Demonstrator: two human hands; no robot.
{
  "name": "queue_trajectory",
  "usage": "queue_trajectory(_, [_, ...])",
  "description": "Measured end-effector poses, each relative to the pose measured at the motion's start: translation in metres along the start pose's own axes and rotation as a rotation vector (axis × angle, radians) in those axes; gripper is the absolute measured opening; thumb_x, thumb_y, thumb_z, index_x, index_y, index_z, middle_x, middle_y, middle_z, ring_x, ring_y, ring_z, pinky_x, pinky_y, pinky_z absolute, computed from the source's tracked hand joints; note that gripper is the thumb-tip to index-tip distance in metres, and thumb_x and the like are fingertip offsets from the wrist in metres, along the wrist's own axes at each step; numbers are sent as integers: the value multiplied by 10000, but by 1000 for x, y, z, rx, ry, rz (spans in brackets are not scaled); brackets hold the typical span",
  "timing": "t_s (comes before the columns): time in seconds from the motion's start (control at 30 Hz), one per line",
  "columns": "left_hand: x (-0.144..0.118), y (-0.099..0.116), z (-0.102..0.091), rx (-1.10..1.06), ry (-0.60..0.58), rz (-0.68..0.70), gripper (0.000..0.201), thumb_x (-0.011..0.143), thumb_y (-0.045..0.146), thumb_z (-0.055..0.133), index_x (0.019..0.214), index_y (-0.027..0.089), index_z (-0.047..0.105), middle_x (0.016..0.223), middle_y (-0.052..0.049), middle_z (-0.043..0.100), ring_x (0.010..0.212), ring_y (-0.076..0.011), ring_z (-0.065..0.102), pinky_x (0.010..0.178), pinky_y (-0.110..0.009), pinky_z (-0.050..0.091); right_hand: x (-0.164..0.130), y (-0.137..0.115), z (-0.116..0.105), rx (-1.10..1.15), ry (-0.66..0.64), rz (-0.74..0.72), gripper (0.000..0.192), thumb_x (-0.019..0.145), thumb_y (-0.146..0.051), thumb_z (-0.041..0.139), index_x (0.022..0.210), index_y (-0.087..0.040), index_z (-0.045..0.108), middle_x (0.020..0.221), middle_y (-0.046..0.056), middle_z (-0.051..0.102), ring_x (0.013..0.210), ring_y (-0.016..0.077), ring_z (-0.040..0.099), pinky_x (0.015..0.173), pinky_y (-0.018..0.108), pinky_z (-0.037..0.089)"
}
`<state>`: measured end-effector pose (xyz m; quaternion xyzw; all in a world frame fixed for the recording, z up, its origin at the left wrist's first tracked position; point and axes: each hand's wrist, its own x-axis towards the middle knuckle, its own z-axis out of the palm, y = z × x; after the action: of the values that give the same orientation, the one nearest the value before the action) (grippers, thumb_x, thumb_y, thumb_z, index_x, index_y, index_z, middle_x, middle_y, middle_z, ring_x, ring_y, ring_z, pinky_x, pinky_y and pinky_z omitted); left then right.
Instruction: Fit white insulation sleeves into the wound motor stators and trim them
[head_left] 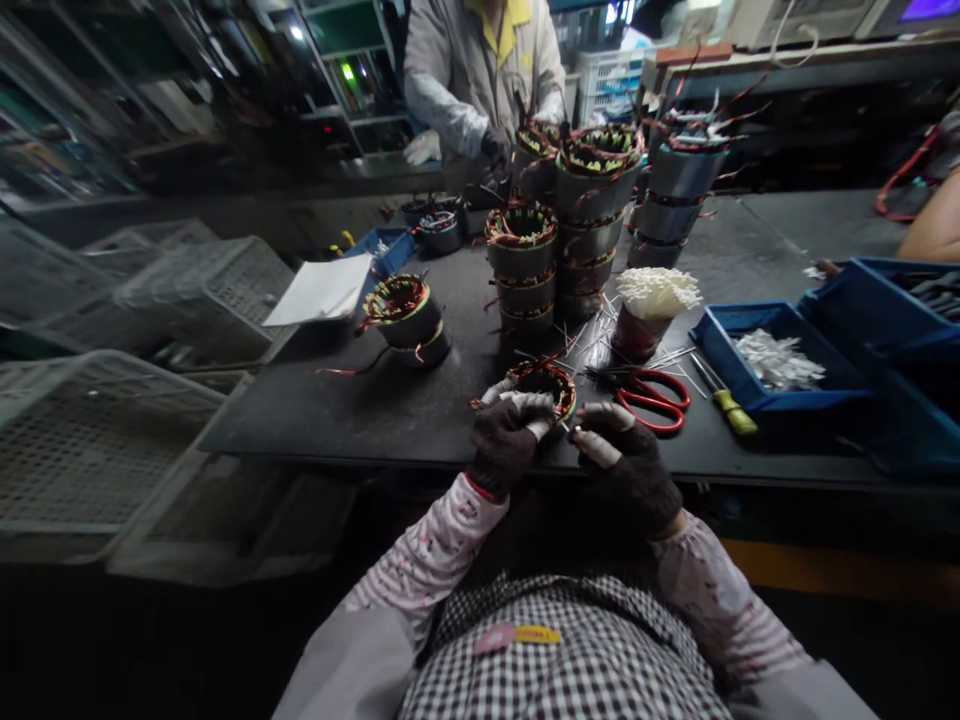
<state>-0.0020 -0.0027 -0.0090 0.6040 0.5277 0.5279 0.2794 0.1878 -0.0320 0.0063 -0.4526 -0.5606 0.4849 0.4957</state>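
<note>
While the left hand (508, 437) grips a motor coil (541, 384) at the table (360, 410) edge, the right hand (622, 462) seemingly pinches something tiny beside it.

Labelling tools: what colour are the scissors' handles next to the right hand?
Red, seen in the head view: the scissors lie on the table just beyond the right hand.
</note>
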Motion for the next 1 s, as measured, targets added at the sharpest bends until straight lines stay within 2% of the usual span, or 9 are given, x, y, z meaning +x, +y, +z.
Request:
queue_trajectory(0.07, [1, 3, -4, 38, -35, 78, 54, 806, 263, 852, 807, 309, 822, 899, 1, 856, 914, -260, 813, 1233, -595, 513, 6, -6, 3, 37, 8, 86, 277, 850, -464, 875, 976, -239, 775, 877, 21, 775, 707, 172, 708, 597, 280, 604])
queue_trajectory(0.13, [0, 3, -6, 45, -52, 80, 58, 814, 238, 835, 830, 293, 830, 923, 10, 861, 928, -251, 814, 1230, -592, 510, 12, -9, 6, -14, -9, 81, 284, 860, -478, 859, 968, -228, 779, 868, 26, 773, 664, 162, 685, 578, 281, 589])
queue_trajectory(0.23, [-1, 3, -6, 51, -49, 85, 70, 824, 212, 832, 870, 264, 839, 960, -4, 866, 952, -241, 817, 1219, -575, 516, 21, -8, 7, -184, -44, -12, 232, 915, -437, 795, 1010, -226, 807, 965, 57, 810, 779, 192, 727, 692, 321, 628])
queue_trajectory(0.37, [-1, 1, -7, 63, -51, 147, 79, 841, 217, 837, 903, 266, 842, 965, -1, 866, 940, -233, 818, 1201, -583, 515, 27, 0, 5, -326, -111, -84, 173, 966, -382, 736, 1023, -234, 805, 914, 39, 816, 843, 227, 765, 799, 384, 662])
queue_trajectory(0.5, [0, 0, -11, 84, -96, 165, 92, 842, 227, 831, 923, 270, 837, 982, 8, 866, 952, -228, 813, 1211, -580, 502, 25, 0, 6, -553, 3, -374, 149, 1016, -318, 706, 1117, -257, 797, 1066, 70, 812, 995, 248, 773, 904, 412, 655])
queue_trajectory(0.63, [0, -2, -12, 101, -123, 169, 121, 858, 210, 798, 956, 273, 833, 985, 12, 861, 971, -218, 803, 1233, -562, 488, 31, -7, 7, -705, -66, -618, 166, 1024, -217, 668, 1120, -258, 797, 1103, 85, 780, 1001, 238, 761, 864, 378, 651])
queue_trajectory(0.77, [-1, -4, -10, 75, -113, 191, 102, 867, 235, 789, 956, 273, 821, 967, 19, 860, 947, -217, 808, 1238, -559, 478, 35, -18, 10, -609, -68, -707, 124, 985, -158, 708, 1035, -254, 769, 1135, 81, 742, 1044, 228, 744, 886, 376, 653])
queue_trajectory(0.87, [0, -2, -11, 70, -91, 215, 97, 893, 292, 785, 978, 264, 823, 956, 10, 857, 940, -217, 806, 1239, -549, 469, 32, -24, 12, -479, -34, -672, 119, 979, -138, 713, 996, -256, 725, 1118, 63, 714, 1038, 214, 728, 870, 377, 652])
queue_trajectory(1.0, [2, 4, -14, 69, -147, 217, 134, 930, 367, 791, 1021, 280, 838, 979, 0, 860, 969, -228, 807, 1238, -534, 461, 31, -19, 15, -433, -12, -613, 101, 998, -157, 675, 1004, -255, 699, 1111, 71, 709, 1047, 231, 719, 886, 423, 653])
